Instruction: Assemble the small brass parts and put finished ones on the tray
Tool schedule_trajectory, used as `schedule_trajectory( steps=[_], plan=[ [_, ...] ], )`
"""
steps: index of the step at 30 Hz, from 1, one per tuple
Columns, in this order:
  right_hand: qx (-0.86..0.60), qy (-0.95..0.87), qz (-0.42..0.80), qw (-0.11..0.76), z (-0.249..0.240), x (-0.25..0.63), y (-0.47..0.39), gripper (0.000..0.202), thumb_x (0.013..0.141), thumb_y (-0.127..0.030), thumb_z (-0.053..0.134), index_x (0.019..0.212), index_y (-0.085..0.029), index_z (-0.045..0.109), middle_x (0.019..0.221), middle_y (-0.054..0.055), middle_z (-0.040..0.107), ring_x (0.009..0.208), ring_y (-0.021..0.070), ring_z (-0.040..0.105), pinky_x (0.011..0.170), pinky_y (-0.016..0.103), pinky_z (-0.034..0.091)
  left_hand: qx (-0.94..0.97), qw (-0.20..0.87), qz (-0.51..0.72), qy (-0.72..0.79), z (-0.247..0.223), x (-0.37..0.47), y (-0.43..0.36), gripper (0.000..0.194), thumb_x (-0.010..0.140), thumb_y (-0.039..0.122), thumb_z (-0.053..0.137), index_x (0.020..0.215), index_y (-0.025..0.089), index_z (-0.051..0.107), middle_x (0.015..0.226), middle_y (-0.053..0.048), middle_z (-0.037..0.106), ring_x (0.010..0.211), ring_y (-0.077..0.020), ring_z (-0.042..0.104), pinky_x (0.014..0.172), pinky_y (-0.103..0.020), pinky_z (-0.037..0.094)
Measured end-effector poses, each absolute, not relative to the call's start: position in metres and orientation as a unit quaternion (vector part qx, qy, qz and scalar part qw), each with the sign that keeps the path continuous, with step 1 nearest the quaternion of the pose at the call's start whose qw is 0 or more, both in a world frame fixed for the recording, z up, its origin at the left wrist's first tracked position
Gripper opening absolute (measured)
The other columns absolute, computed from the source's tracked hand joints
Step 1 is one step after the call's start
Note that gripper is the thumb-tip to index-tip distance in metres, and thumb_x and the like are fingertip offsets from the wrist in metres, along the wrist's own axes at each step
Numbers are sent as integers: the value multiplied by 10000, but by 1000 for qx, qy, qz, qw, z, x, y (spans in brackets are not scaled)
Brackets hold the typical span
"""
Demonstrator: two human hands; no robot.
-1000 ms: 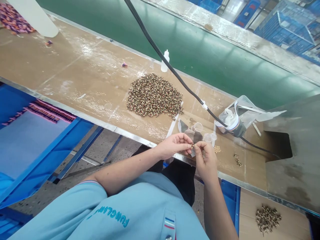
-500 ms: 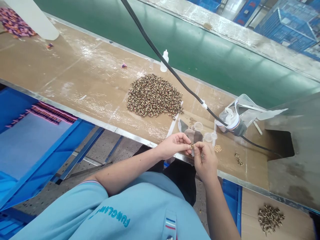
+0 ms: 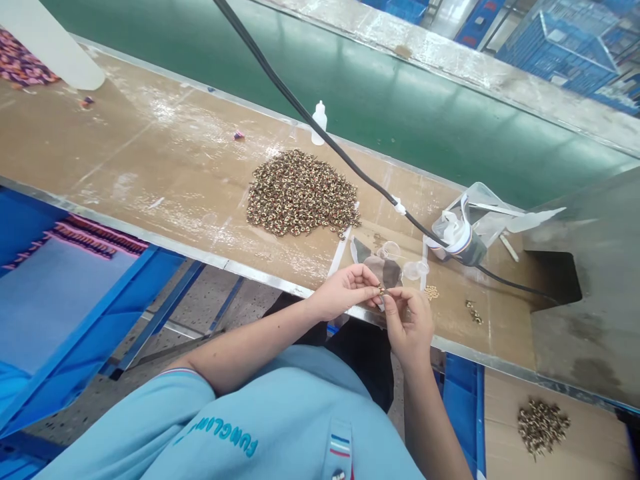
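At the front edge of the workbench point(image 3: 190, 213), my left hand point(image 3: 347, 291) pinches a tiny gold-and-dark piece point(image 3: 382, 291) between thumb and fingers. My right hand point(image 3: 411, 321) meets it from the other side, its thumb and forefinger closed at the same piece. Its exact kind is too small to make out. Beyond my hands lies a grey-brown cloth-like scrap point(image 3: 385, 269), with small clear round cups point(image 3: 415, 270) beside it. A large pile of similar small gold-and-dark pieces point(image 3: 300, 193) sits farther back to the left. Tiny tan rings point(image 3: 431, 292) lie just right of my right hand.
A black cable point(image 3: 300, 107) crosses above the bench. A white squeeze bottle point(image 3: 319, 123) stands at the back edge. A clear bag-like container point(image 3: 460, 233) and a metal panel point(image 3: 590, 287) are on the right. Below sit a blue tray point(image 3: 150, 280) and another small pile point(image 3: 543, 427).
The whole view has shifted slightly, so the bench things appear a little farther left. Both hands stay together on the small piece; the right fingers have shifted slightly.
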State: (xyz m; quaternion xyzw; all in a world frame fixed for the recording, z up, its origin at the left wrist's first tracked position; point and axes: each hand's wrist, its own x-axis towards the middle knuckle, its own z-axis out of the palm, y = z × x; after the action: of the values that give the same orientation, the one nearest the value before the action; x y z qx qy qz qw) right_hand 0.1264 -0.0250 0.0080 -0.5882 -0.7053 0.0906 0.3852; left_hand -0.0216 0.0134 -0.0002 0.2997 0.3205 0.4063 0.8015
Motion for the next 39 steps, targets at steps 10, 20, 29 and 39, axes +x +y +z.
schedule_trajectory(
  steps=[10, 20, 29, 39],
  plan=[
    [-582, -712, 56, 388, 3, 126, -28, 60, 852, -252, 578, 826, -204, 602, 767, 3, 602, 654, 112, 527, 625, 253, 443, 342, 778, 413, 327, -3, -20, 10, 268, 678, 277, 750, 775, 127, 550, 693, -1, 645, 652, -81, 629, 692, -234, 514],
    [-520, -763, -73, 376, 1, 130, -29, 67, 839, -189, 605, 896, -220, 618, 815, 11, 635, 755, 124, 570, 727, 266, 440, 336, 785, 411, 319, 0, -20, 11, 357, 632, 365, 774, 746, 125, 536, 794, -31, 687, 638, -70, 624, 692, -237, 521],
    [-594, -721, 76, 349, 3, 136, -31, 155, 894, -295, 497, 805, -214, 594, 783, 22, 616, 762, 150, 558, 707, 292, 439, 356, 782, 382, 339, 3, -20, 10, 274, 669, 273, 754, 822, 131, 576, 783, -13, 665, 702, -87, 644, 708, -229, 531],
    [-765, -541, -47, 345, -13, 225, -36, 249, 811, -417, 565, 736, -184, 613, 675, 29, 576, 631, 166, 487, 640, 304, 377, 406, 767, 346, 356, 8, -23, 11, 219, 716, 288, 695, 817, 137, 573, 793, -20, 640, 707, -98, 625, 710, -242, 521]
  ],
)
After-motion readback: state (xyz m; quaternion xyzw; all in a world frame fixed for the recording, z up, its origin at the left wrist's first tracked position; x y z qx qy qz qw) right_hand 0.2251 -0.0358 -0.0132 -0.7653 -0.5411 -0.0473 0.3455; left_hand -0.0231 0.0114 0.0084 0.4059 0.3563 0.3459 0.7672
